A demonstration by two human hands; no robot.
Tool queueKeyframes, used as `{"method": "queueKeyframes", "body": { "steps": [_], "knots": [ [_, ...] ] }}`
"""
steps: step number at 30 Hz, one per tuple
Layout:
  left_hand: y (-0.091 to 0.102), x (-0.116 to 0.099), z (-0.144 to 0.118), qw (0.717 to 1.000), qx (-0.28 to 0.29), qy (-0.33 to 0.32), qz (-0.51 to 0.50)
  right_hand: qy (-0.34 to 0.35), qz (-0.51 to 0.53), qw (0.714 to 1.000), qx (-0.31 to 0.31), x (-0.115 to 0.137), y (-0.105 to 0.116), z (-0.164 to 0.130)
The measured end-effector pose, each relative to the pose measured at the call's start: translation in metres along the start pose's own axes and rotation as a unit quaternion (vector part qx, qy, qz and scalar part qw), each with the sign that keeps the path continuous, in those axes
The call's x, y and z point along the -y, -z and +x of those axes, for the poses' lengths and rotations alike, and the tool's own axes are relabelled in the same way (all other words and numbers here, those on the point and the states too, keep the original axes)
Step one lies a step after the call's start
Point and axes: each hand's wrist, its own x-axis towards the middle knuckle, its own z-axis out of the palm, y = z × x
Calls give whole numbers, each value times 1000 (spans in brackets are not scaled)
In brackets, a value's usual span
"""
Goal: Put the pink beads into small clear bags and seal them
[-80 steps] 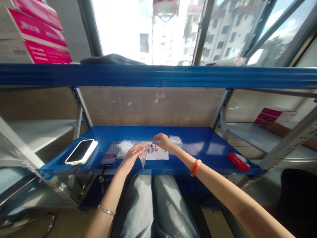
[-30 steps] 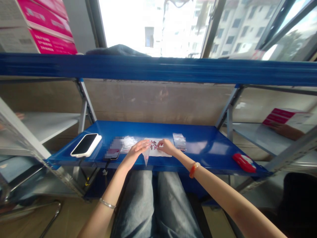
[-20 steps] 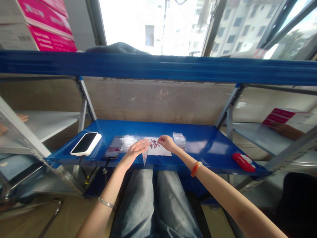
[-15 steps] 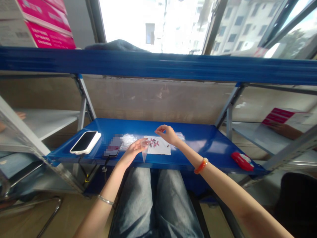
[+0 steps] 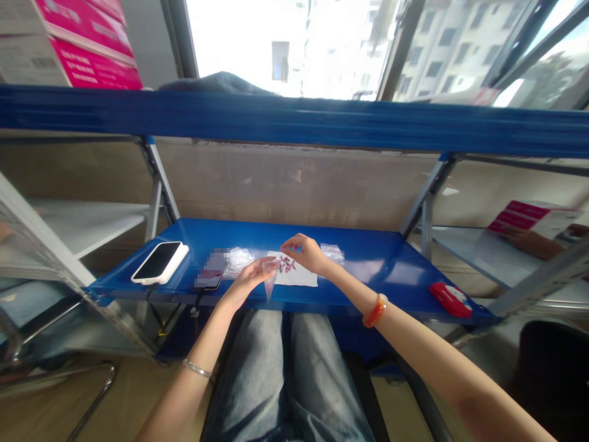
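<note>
Bagging step, it seems: left hand [image 5: 246,283] pinches open a small clear plastic bag [image 5: 269,283]; right hand [image 5: 306,253], fingertips pressed on something tiny, hovers just above small reddish beads [image 5: 286,264]; next calls for a steady drop into the bag's mouth.

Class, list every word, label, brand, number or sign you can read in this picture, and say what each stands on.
None can be read.
Pink and white boxes on the top shelf: white print, too blurred to read.
Pink and white box on the right-hand shelf: lines of print, too small to read.
Red case on the blue shelf: white mark, illegible.
Smaller phone: screen blurred out.
</note>
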Motion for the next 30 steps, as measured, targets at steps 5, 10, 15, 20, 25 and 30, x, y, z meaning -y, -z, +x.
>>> {"method": "queueKeyframes", "body": {
  "steps": [5, 10, 15, 20, 25, 30],
  "knots": [
    [2, 1, 0, 1000, 3, 5, 9, -49, -51, 996, 45, -34, -19, -8],
    [7, 4, 2, 1000, -2, -2, 21, -76, -75, 992, 72, -56, -46, -17],
    [9, 4, 2, 999, 0, 6, 31, -88, -84, 990, 70, -64, -60, -19],
    [7, -2, -1, 999, 3, 30, 35, -92, -71, 992, 53, -65, -65, -22],
    [9, -2, -2, 999, 11, 25, 25, -97, -34, 995, 9, -47, -42, -12],
    [9, 3, 0, 1000, 11, 4, 5, -28, 44, 997, -52, -4, -7, -2]
  ]
}}
